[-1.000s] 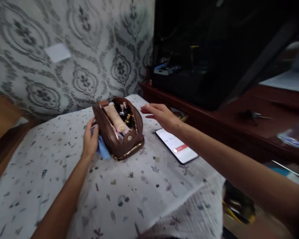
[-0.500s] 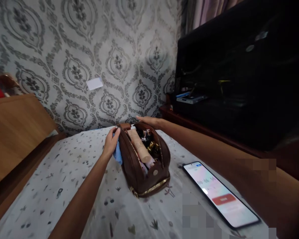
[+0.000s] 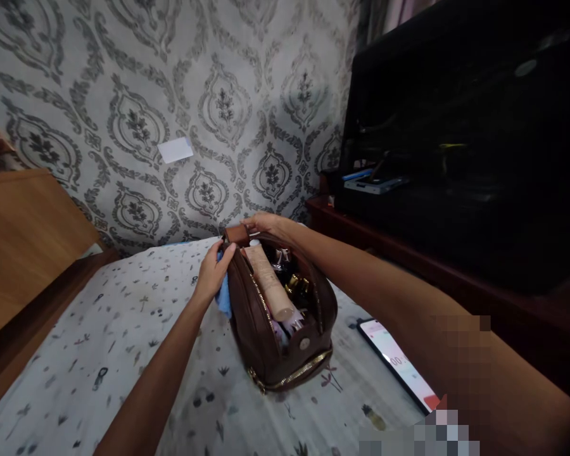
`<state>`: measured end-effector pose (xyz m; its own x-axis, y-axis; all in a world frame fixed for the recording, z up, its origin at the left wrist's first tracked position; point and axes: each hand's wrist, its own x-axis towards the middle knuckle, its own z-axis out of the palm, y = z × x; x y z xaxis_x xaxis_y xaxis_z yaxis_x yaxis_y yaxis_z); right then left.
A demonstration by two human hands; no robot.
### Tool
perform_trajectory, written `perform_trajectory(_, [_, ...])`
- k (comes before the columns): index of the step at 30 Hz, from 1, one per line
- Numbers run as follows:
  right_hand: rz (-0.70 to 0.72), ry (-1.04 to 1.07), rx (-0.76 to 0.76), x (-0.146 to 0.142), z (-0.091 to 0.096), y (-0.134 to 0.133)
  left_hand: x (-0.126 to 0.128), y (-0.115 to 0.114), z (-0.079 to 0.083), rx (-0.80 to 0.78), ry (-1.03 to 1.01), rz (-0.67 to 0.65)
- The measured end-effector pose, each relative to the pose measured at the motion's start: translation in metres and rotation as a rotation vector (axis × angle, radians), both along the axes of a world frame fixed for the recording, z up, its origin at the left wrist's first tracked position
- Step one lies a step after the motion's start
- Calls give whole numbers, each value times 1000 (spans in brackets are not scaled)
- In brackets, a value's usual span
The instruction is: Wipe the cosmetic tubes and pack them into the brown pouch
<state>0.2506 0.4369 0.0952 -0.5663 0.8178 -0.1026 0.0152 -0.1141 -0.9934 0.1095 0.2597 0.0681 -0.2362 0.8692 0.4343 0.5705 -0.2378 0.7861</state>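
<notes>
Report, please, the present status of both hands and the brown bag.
Left hand at far-left edge of brown bag, right hand at its far end. Bag open, beige tube inside. Phone beside it, partly covered by right forearm.

ok so one brown bag (image 3: 292, 358), one beige tube (image 3: 270, 284), one phone (image 3: 399, 366), one white card (image 3: 175, 150) (plus two hands (image 3: 211, 272) (image 3: 266, 223), lol)

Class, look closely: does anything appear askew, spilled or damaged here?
The white rectangle on the patterned wall looks slightly askew, interrupting its design. Nothing appears spilled or damaged around the open brown bag.
</notes>
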Motion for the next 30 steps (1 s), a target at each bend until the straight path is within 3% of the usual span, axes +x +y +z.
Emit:
perform_trajectory(14, [-111, 256, -42, 0, -1, -20, -3, 4, -3, -5, -1, -14])
perform_trajectory(20, [-53, 289, -38, 0, 3, -30, -7, 6, -4, -63, -90, -15])
perform_trajectory(25, [35, 317, 2, 11, 11, -41, -14, 8, 3, -163, -199, -41])
perform_trajectory(30, [65, 317, 60, 27, 17, -50, -20, 15, 8, -117, -53, -58])
